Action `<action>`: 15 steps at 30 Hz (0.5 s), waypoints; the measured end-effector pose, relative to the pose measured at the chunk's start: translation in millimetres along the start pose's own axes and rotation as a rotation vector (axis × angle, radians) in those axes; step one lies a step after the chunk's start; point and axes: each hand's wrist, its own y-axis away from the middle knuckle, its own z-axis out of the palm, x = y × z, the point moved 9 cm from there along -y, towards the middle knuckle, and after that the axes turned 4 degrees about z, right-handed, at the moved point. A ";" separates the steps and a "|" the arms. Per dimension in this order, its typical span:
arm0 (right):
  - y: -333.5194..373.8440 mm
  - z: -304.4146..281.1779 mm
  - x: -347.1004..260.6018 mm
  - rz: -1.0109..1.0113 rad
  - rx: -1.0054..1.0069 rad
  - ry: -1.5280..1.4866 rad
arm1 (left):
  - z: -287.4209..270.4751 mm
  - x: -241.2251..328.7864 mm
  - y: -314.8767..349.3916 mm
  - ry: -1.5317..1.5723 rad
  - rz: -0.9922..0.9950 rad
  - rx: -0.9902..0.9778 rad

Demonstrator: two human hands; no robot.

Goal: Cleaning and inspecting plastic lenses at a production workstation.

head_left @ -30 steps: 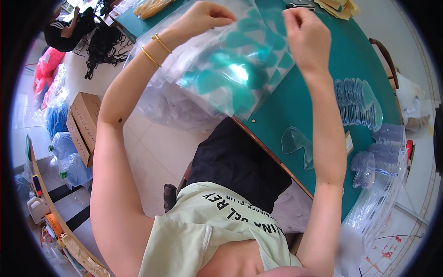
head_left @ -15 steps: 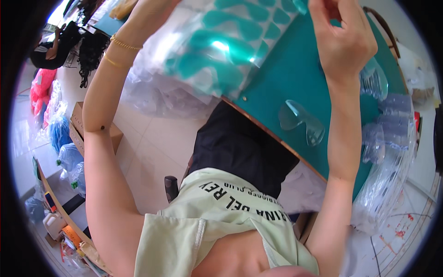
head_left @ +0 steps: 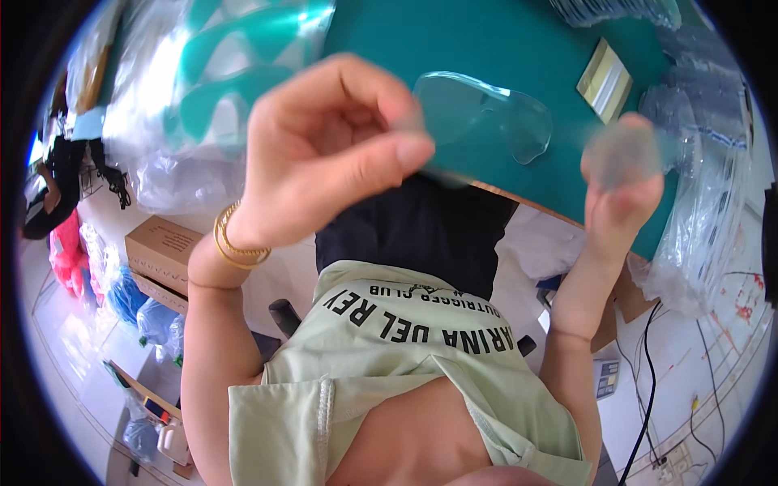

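Note:
My left hand [head_left: 340,150], raised over the table's near edge, has thumb and forefinger pinched. A blurred, see-through edge shows at their tips; I cannot make out what it is. To the right is my right hand [head_left: 624,182], its fingers smeared and partly covered by a greyish translucent patch. Between the hands a clear goggle-shaped lens [head_left: 519,121] appears against the green tabletop [head_left: 389,40], apparently lying on it beyond the fingertips. Left of my left hand lies shiny clear plastic sheeting [head_left: 146,97] with teal lens-shaped areas.
A small yellow and silver block [head_left: 604,81] lies on the table's right side. Stacked clear plastic pieces [head_left: 705,113] and crinkled wrap [head_left: 697,235] line that edge. Cardboard boxes [head_left: 162,251] stand on the floor at left. Black cables [head_left: 648,389] trail at lower right. Another person sits far left.
Both hands have come down from the top of the view nearer my body, the left one now fully in sight. The view has shifted, with the plastic sheeting now farther left.

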 end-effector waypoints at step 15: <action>27.2 -8.8 43.9 0.353 0.056 -0.159 | 15.5 -29.1 -7.7 -0.522 0.093 -0.118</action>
